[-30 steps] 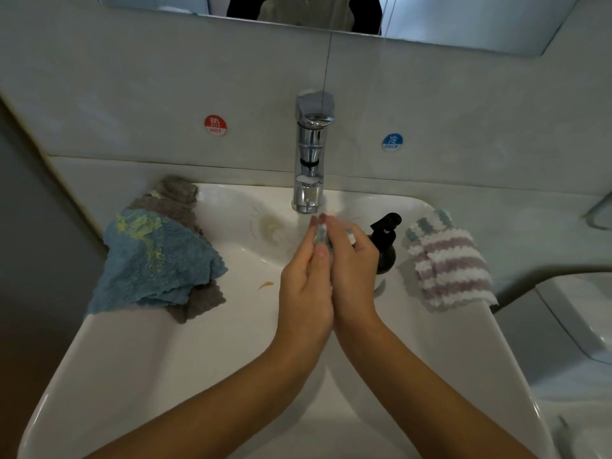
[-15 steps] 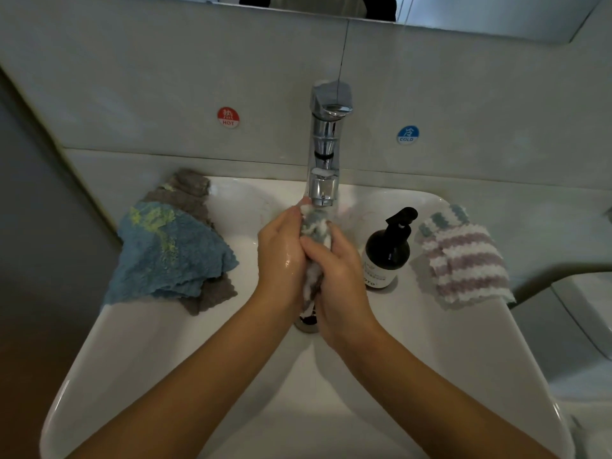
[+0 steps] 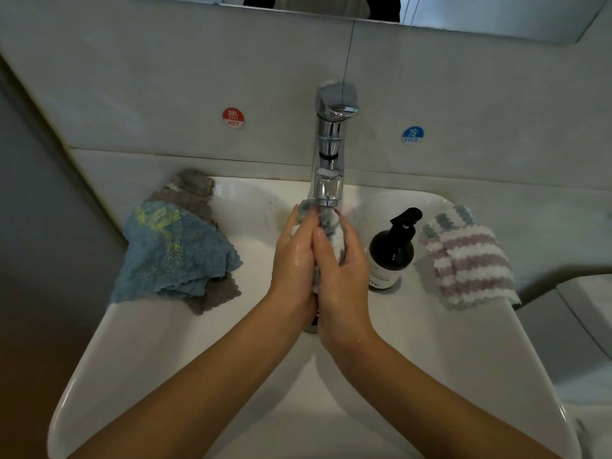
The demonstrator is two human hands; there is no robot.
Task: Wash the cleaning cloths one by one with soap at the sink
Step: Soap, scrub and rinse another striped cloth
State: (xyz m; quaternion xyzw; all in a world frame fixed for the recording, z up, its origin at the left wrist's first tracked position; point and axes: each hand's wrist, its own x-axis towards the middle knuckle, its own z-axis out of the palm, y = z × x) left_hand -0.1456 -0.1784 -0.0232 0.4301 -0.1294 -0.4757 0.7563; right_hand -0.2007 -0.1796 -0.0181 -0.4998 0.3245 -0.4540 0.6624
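Under the chrome faucet (image 3: 328, 150), my left hand (image 3: 295, 256) and my right hand (image 3: 344, 270) squeeze a bunched grey-and-white cloth (image 3: 332, 234) between them over the white sink (image 3: 159, 346). Most of that cloth is hidden by my palms. A blue cloth with yellow stains (image 3: 172, 250) lies on a grey cloth (image 3: 192, 190) on the sink's left rim. On the right rim sits a purple-and-white striped cloth (image 3: 467, 260). A dark soap pump bottle (image 3: 390, 253) stands just right of my right hand.
Red HOT (image 3: 233, 118) and blue COLD (image 3: 412, 135) stickers mark the wall behind the faucet. A mirror edge (image 3: 318, 11) runs along the top. A white fixture (image 3: 583, 326) sits at the right, a dark wall at the left.
My hands have shifted along the cloth under the spout, rubbing it; my left hand's fingers now reach higher. The view has drifted slightly, bringing the soap bottle into full sight.
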